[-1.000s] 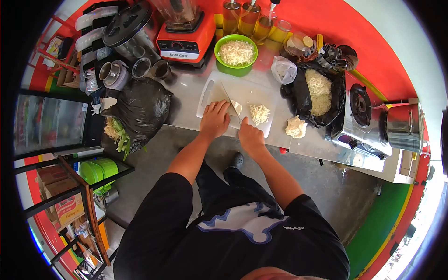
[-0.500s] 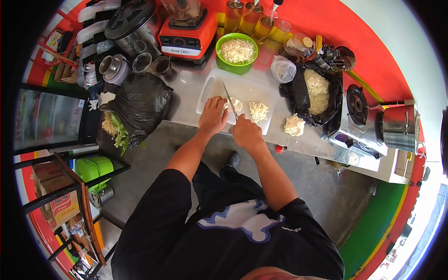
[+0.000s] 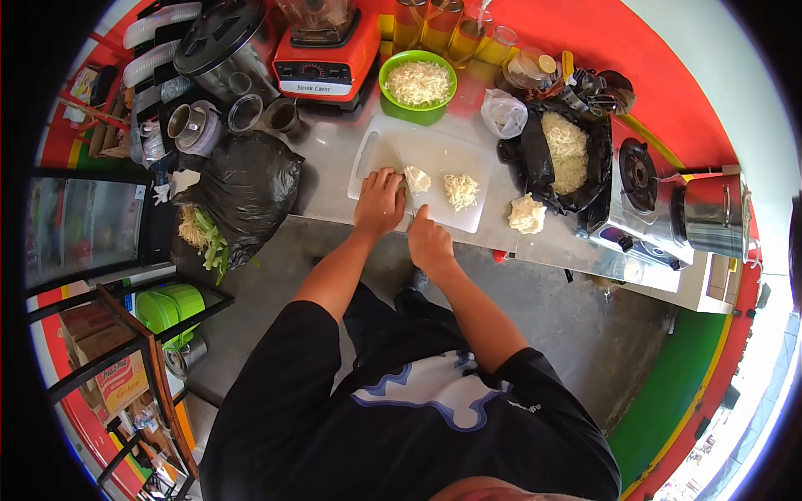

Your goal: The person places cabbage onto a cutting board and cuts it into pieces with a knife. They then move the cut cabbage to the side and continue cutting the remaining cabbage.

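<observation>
My right hand [image 3: 430, 242] is closed round the handle of a knife [image 3: 408, 199] at the near edge of a white cutting board [image 3: 380, 142]. The blade points away from me, close beside my left fingers, and its far end is blurred. My left hand [image 3: 380, 203] rests on the board with bent fingers together; whatever lies under the fingertips is hidden. Just right of the blade sits a pale chunk of food [image 3: 417, 179]. Farther right on the board is a small pile of pale shreds [image 3: 460, 192].
Behind the board stands a green bowl [image 3: 418, 108] of shreds, with a red blender [image 3: 326, 67] left of it. A pale lump [image 3: 526, 215] lies right of the board. Black bags [image 3: 251, 179] flank the work area, one holding shreds [image 3: 565, 154]. A stove [image 3: 639, 209] is at right.
My right hand and the knife have moved left and slightly towards me. The blade has shifted from over the chunk to its left side. My left hand stays on the board.
</observation>
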A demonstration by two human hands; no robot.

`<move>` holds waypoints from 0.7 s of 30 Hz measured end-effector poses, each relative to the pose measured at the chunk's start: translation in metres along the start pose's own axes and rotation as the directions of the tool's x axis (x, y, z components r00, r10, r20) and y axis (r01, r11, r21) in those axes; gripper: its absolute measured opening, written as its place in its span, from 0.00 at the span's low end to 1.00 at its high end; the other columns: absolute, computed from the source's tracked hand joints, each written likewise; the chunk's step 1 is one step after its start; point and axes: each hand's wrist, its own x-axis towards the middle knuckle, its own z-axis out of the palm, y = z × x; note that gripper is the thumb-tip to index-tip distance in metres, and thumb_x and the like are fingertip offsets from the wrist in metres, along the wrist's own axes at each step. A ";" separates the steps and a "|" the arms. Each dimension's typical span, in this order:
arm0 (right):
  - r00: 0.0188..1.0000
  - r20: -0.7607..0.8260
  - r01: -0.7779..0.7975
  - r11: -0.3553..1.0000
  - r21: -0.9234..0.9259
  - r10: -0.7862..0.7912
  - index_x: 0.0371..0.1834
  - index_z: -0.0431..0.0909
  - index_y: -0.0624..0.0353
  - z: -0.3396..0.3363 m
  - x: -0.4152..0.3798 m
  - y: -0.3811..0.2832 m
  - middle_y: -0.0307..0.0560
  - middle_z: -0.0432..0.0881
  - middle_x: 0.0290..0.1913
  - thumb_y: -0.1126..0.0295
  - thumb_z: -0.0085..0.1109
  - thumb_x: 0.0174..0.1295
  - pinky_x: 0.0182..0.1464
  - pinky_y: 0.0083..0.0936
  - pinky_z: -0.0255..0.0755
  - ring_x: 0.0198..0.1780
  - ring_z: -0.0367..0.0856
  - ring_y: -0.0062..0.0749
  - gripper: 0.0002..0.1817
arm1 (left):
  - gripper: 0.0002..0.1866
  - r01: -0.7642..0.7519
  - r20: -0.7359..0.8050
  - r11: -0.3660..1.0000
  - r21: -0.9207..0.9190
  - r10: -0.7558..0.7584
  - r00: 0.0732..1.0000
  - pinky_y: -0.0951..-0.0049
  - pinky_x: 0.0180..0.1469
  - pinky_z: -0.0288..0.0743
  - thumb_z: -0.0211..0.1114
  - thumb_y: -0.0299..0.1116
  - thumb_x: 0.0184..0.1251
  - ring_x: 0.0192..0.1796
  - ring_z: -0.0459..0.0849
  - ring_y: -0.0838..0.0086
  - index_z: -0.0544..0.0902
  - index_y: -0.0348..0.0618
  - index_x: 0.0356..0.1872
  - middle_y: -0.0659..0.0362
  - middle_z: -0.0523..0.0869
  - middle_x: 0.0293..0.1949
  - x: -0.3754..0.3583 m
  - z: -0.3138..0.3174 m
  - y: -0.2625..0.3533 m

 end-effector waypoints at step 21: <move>0.999 -0.026 0.043 0.986 0.160 -0.039 0.48 0.62 0.69 -0.006 -0.007 0.000 0.74 0.85 0.41 0.66 0.51 0.71 0.51 0.56 0.79 0.45 0.85 0.70 0.16 | 0.11 0.014 -0.113 0.992 -0.122 -0.028 0.993 0.54 0.58 0.71 0.63 0.27 0.64 0.54 0.76 0.51 0.76 0.41 0.46 0.52 0.79 0.48 -0.002 0.006 -0.005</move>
